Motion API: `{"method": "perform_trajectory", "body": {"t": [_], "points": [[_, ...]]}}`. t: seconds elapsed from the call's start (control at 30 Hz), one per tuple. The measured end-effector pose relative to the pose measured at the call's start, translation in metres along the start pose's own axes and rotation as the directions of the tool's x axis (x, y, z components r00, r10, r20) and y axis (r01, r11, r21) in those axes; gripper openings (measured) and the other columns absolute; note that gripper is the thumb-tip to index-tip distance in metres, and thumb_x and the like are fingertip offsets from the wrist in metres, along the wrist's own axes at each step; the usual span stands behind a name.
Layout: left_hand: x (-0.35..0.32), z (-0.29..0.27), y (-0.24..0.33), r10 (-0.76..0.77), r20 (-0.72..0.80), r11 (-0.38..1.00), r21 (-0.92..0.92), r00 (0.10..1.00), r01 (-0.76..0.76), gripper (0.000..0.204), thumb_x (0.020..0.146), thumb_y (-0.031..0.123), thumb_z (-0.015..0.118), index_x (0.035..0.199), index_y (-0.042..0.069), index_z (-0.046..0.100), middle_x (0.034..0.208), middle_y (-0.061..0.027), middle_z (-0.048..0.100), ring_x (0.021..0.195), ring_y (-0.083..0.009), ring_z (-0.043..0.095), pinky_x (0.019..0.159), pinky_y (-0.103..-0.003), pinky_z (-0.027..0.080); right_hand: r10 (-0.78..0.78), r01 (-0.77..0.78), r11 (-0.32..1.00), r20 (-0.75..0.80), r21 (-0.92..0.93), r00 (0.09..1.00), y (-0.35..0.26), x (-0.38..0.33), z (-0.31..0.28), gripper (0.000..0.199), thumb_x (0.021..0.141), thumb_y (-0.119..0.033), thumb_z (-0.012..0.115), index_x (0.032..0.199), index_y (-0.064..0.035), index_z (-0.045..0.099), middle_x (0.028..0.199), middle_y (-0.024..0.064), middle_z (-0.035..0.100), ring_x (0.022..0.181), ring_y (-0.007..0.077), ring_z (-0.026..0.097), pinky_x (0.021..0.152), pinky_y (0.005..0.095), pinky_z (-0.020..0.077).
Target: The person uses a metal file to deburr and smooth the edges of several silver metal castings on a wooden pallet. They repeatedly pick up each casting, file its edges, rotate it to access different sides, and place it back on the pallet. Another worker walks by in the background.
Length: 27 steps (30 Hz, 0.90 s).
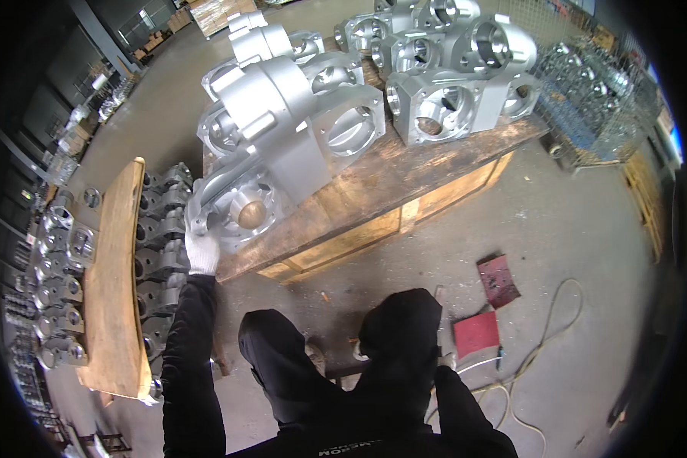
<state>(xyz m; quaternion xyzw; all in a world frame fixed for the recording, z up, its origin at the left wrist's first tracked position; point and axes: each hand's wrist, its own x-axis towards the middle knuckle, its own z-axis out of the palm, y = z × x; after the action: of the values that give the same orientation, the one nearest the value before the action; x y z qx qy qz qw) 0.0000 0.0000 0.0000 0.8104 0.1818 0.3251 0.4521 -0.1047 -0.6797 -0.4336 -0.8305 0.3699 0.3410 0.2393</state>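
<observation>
My left hand [203, 250], in a white glove, grips the near left end of a large silvery metal housing casting [294, 156]. The casting lies on a wooden crate top [382, 175] and has round bores and a raised cylinder. Through its near bore a brownish round patch shows. Low beside my right thigh is my right hand [448, 360], mostly hidden by the leg and sleeve, so its fingers cannot be made out. A thin rod end [437, 291] sticks up by my right knee.
More castings [443, 103] crowd the crate. At left, a wooden board [114, 290] lies between rows of smaller castings [160, 263]. Red sheets [477, 332] and a looped hose [538, 351] lie on the floor at right. A wire cage of metal parts [595, 107] stands far right.
</observation>
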Motion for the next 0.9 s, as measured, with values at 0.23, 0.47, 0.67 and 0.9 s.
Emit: {"method": "perform_trajectory", "body": {"t": [0.23,0.47,0.67,0.9], "points": [[0.001,0.025,0.000,0.000,-0.099,0.992,0.123,0.995,0.012,0.085,0.084,0.012,0.080,0.156,-0.001,0.037,0.122,-0.0264,0.073,0.113,-0.0400,0.072,0.096,-0.044,0.055,-0.161,0.160,0.985,-0.007,-0.068,0.987,0.037,-0.092,-0.061,0.046,0.082,-0.023,0.079,0.119,0.0015,0.065,0.103,0.0255,0.076,0.094,0.0378,0.077,0.084,0.0441,0.0640],[-0.005,0.026,0.039,-0.066,-0.104,0.938,0.332,0.992,0.097,0.098,0.086,0.026,0.077,0.164,0.004,0.023,0.123,-0.0334,0.069,0.113,-0.0503,0.067,0.097,-0.052,0.053,-0.447,0.419,0.817,0.023,-0.395,0.894,0.118,-0.081,-0.013,0.051,0.088,-0.048,0.069,0.123,-0.0115,0.069,0.113,0.0165,0.077,0.108,0.0354,0.074,0.093,0.0481,0.0594],[-0.005,0.026,0.051,-0.049,-0.094,0.940,0.333,0.994,0.078,0.096,0.084,0.022,0.073,0.164,0.003,0.023,0.134,-0.0337,0.064,0.117,-0.0500,0.066,0.100,-0.053,0.052,-0.040,0.038,0.999,-0.094,-0.032,0.995,0.151,-0.126,-0.014,0.064,0.083,-0.065,0.068,0.107,-0.0069,0.080,0.109,0.0221,0.078,0.107,0.0357,0.075,0.089,0.0460,0.0586],[-0.011,0.022,0.065,-0.094,-0.049,0.951,0.290,0.994,0.104,0.096,0.084,0.023,0.070,0.165,0.004,0.022,0.136,-0.0338,0.063,0.120,-0.0504,0.064,0.104,-0.053,0.050,0.026,-0.023,0.998,-0.042,0.053,0.999,0.156,-0.173,-0.037,0.063,0.086,-0.062,0.070,0.108,-0.0043,0.080,0.102,0.0164,0.079,0.098,0.0280,0.077,0.084,0.0399,0.0574]]}}
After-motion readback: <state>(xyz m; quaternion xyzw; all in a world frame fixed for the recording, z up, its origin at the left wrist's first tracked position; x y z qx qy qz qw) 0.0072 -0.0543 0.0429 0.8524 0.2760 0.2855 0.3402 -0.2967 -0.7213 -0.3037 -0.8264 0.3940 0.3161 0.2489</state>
